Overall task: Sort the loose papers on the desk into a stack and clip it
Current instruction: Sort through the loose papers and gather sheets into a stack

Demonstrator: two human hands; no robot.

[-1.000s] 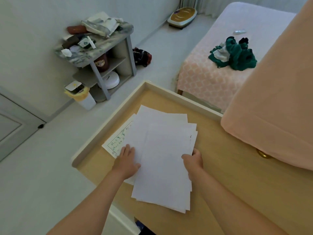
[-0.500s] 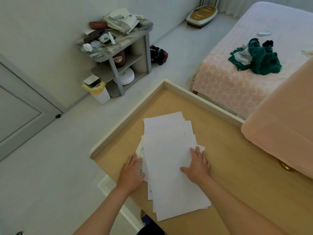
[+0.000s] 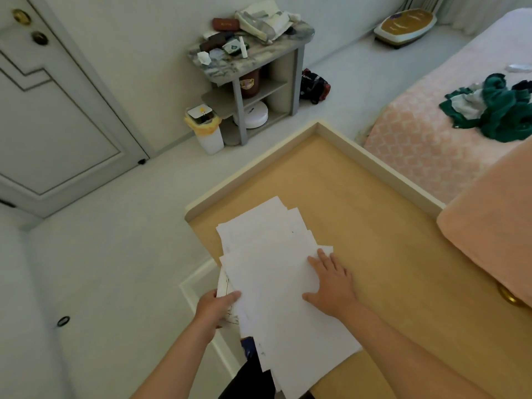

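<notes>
Two hands bracket the papers (image 3: 276,272): left hand (image 3: 214,308) grips, right hand (image 3: 331,286) presses.

Papers (image 3: 267,272) on desk (image 3: 359,226) – bed (image 3: 426,145) behind, shelf unit (image 3: 253,82) behind-left

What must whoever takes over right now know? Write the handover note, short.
Left hand: pinches the left edge of the papers, thumb on top.
Right hand: flat on top of them.
Papers: a fanned, overlapping pile on the desk, its near end overhanging the edge.
Done: sheets gathered.
Left: square the edges, clip. No clip in view.
</notes>
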